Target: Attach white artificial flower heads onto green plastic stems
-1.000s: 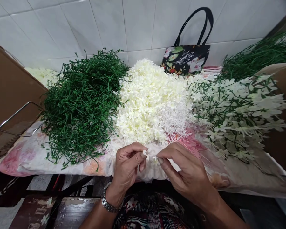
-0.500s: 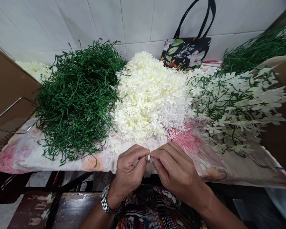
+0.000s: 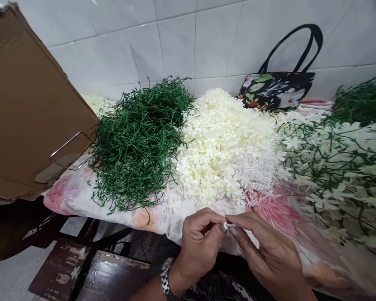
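Low pass: front strip of pink-and-white floral cloth [image 3: 77,196]; overhead open above heaps. Blocking: tangled dark-green plastic stems [image 3: 138,146] left, cream fabric blossom heap [image 3: 216,142] centre, white-flowered green sprays [image 3: 341,167] right, upright brown cardboard [image 3: 28,104] far left.

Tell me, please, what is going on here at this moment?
A person's left hand and right hand meet over the near edge of a flowered cloth, pinching a small white piece, too small to name exactly. On the cloth are green stems at left, white flowers in the middle with thin white sticks beside them, and flowers with green stems at right. A bag stands behind, by the wall.
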The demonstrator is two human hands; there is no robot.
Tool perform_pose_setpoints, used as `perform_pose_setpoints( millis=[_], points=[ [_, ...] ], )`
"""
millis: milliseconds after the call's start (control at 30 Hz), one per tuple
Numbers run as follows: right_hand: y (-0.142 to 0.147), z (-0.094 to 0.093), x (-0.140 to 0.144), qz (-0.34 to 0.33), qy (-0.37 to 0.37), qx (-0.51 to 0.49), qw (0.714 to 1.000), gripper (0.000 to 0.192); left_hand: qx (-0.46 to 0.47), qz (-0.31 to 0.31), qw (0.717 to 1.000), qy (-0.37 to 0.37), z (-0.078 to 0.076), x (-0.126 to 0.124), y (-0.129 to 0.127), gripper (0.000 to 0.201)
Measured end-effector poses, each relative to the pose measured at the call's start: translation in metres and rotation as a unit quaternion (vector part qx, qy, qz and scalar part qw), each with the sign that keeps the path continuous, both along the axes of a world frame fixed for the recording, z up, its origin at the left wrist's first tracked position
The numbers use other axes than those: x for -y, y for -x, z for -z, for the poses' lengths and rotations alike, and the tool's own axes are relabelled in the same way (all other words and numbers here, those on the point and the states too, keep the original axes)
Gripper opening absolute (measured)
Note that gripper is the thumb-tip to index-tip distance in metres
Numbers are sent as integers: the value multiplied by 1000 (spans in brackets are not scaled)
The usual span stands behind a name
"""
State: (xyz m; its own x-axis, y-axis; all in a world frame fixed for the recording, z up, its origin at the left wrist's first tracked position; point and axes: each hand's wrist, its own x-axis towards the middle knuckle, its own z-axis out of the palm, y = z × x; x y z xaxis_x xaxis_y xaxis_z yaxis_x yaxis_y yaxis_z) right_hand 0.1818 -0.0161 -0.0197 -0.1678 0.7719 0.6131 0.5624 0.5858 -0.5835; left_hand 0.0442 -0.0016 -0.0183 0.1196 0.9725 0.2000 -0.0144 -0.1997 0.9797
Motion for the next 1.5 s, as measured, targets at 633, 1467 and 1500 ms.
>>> perform_pose_setpoints(
  millis=[633,1467,1500],
  points=[
    [-25,32,0,166,-35,88,981,12,-610,-332,682,-230,-14,-61,118,8],
    [-22,28,-1,135,-9,62,989,8,-66,-216,957,-180,-31,-73,57,6],
    [-22,28,-1,134,-11,60,989,7,-48,-187,968,-162,-31,-72,50,6]
  ],
)
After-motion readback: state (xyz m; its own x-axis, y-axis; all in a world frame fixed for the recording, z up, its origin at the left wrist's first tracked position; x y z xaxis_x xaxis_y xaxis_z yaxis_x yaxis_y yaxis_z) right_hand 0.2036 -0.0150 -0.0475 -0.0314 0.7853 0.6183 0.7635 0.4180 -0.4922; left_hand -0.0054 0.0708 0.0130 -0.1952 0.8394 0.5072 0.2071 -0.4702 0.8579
